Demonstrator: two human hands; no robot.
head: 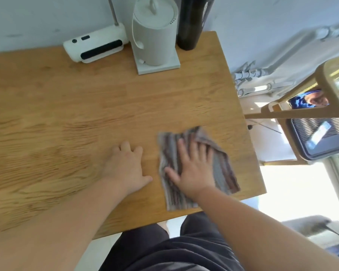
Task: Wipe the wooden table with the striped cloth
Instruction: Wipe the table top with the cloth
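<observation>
Along the far edge of the wooden table (pixel 67 114) stand a white device (pixel 96 47), a pale kettle (pixel 155 34) on its square base and, at the far right corner, a dark bottle (pixel 190 22). Toward the near edge, the left hand (pixel 125 169) rests palm down on bare wood, fingers relaxed and close together, thumb splayed toward the cloth. Just to its right, by the near right corner, the striped cloth (pixel 225 173) lies flat under the right hand (pixel 194 169), which presses on it with straight fingers spread apart.
</observation>
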